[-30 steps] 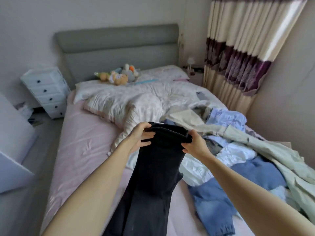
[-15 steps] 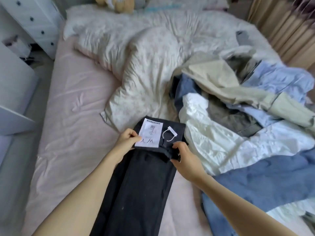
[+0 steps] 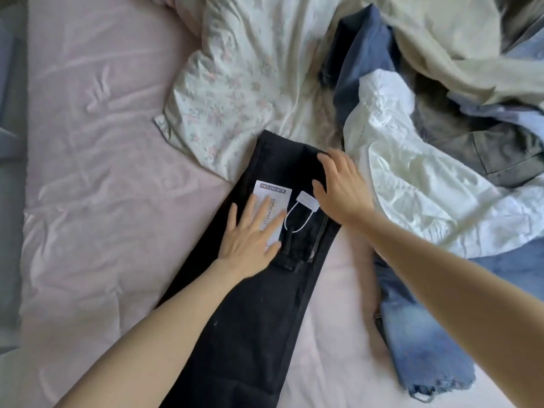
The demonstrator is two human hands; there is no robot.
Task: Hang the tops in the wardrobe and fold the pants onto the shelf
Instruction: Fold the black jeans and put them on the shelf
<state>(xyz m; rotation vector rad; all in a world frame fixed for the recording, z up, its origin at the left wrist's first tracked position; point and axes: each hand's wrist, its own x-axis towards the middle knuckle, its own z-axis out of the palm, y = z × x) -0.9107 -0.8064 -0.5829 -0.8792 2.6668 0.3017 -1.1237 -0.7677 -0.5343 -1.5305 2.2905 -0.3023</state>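
Black pants (image 3: 259,313) lie flat and lengthwise on the pink bed sheet (image 3: 97,178), waistband at the far end. A white paper tag (image 3: 272,195) and a small white label on a string (image 3: 307,200) lie on them near the waist. My left hand (image 3: 250,234) presses flat on the pants and the tag, fingers spread. My right hand (image 3: 341,187) rests flat on the right side of the waistband. A heap of tops and pants lies to the right: a white top (image 3: 426,184), blue jeans (image 3: 424,343), a grey garment (image 3: 482,148).
A floral duvet (image 3: 235,83) is bunched beyond the pants, and the waistband overlaps its edge. A beige garment (image 3: 435,39) and a navy one (image 3: 362,60) top the heap at far right. The bed's left edge and floor (image 3: 11,172) run down the left side.
The pants went from held up by the waistband to laid flat on the bed. Both hands let go of the waistband and now press flat on them. The view tilted down.
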